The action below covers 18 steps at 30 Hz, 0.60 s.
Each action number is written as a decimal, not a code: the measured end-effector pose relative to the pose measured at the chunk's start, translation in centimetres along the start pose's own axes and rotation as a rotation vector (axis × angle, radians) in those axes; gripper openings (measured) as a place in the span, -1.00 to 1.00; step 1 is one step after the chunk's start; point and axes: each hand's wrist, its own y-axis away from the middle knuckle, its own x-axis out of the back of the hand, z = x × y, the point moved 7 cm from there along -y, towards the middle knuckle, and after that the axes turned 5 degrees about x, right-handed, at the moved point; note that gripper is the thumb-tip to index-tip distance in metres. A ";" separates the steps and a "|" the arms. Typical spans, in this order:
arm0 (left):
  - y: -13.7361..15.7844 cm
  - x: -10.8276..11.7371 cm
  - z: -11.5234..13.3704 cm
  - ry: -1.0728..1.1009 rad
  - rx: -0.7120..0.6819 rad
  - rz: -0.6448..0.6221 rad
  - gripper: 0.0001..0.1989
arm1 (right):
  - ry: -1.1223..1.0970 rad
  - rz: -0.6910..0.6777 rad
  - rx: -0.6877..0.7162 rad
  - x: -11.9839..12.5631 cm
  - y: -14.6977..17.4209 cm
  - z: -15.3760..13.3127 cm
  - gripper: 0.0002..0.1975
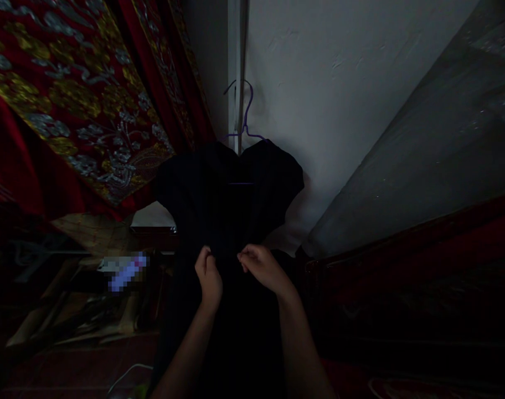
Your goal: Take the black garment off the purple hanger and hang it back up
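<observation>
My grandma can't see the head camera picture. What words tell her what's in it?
A person's bare left hand and right hand, fingers curled, are at the front of a dark short-sleeved cloth garment on a thin purple hanger. Behind is a pale wall; red cloth embroidered in gold and silver hangs at upper left.

Red cloth (90,100) patterned in gold and silver hangs beside a pale wall (339,100), a white cord (133,366) lying below.
</observation>
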 end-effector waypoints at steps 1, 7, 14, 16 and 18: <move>0.0 0.5 0.3 0.008 -0.049 0.051 -0.93 | -0.021 0.001 0.004 -0.2 0.0 0.0 -0.78; 2.3 -1.2 -0.2 -0.172 -0.173 -0.169 -0.77 | -0.110 0.029 0.007 -1.7 -0.2 0.0 -0.77; 2.4 -3.3 0.7 -0.313 -0.276 -0.328 -0.84 | -0.336 0.097 -0.020 -1.4 -0.8 -0.2 -0.73; 2.0 -3.2 1.0 -0.350 -0.328 -0.328 -0.85 | -0.426 0.163 -0.046 -0.2 -1.9 -1.2 -0.71; 1.8 -3.0 0.7 -0.397 -0.357 -0.344 -0.84 | -0.474 0.244 -0.020 1.7 -3.6 -3.4 -0.71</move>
